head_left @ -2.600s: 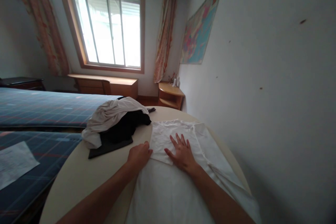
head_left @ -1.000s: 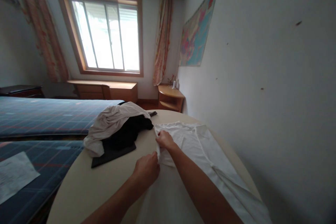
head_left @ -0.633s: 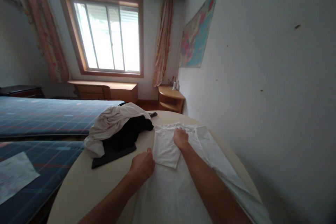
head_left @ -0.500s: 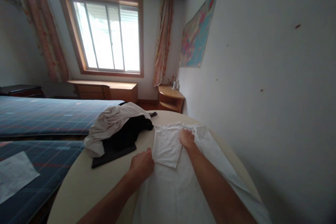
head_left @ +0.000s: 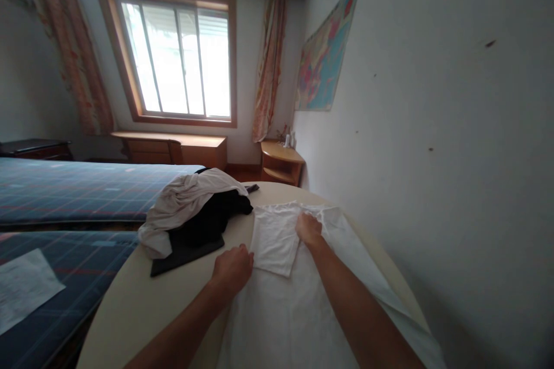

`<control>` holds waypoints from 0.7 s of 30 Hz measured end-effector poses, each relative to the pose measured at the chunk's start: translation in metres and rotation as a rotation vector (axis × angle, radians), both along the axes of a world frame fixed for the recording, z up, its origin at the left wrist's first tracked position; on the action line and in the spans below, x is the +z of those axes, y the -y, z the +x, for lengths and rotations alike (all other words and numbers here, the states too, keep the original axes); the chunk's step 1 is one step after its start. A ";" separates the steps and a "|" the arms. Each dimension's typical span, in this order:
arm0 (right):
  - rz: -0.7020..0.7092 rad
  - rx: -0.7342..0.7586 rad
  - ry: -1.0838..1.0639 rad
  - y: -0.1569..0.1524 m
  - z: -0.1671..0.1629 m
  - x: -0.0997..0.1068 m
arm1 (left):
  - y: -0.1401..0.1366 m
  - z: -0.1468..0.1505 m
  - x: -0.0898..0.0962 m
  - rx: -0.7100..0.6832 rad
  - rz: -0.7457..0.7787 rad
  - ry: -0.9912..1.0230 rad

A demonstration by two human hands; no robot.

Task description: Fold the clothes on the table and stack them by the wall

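Observation:
A white garment, seemingly a shirt, lies spread on a round cream table, its near end cut off by the bottom of the view. On its far left part rests a folded-over section like a sleeve, slightly wrinkled, its hem toward me. My left hand is closed at the garment's left edge, beside the hem, and appears to pinch the cloth. Higher up, my right hand is curled closed on the cloth at the right side of the folded section. Its fingertips are hidden.
A heap of clothes with a light grey garment over a black one sits left on the table. Plaid mattresses and a paper sheet are farther left. A white wall rises close on the right.
Almost nothing differs. My left hand has shifted very slightly to the left at the garment's edge, and my right hand keeps its place.

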State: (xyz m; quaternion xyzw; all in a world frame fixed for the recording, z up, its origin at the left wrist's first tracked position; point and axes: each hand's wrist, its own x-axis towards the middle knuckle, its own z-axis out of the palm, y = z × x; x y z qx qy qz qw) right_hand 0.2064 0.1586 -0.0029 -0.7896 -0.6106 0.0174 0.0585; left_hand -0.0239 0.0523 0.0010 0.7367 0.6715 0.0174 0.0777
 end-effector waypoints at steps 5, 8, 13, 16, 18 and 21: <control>0.001 0.017 0.007 0.002 -0.004 -0.002 | 0.000 0.000 0.005 -0.004 -0.018 -0.011; -0.003 0.045 -0.007 0.002 0.001 0.000 | 0.000 -0.001 0.007 -0.009 -0.038 -0.017; 0.015 0.074 -0.030 0.000 0.008 0.001 | -0.001 -0.002 0.005 -0.008 -0.041 0.005; 0.034 0.080 -0.031 0.001 0.007 -0.001 | -0.002 -0.003 0.003 -0.012 -0.035 0.006; 0.041 0.076 -0.028 0.003 0.004 -0.003 | -0.003 -0.003 0.002 -0.018 -0.027 0.007; 0.035 0.050 -0.022 0.007 0.000 -0.006 | -0.002 -0.002 0.003 -0.010 -0.017 0.001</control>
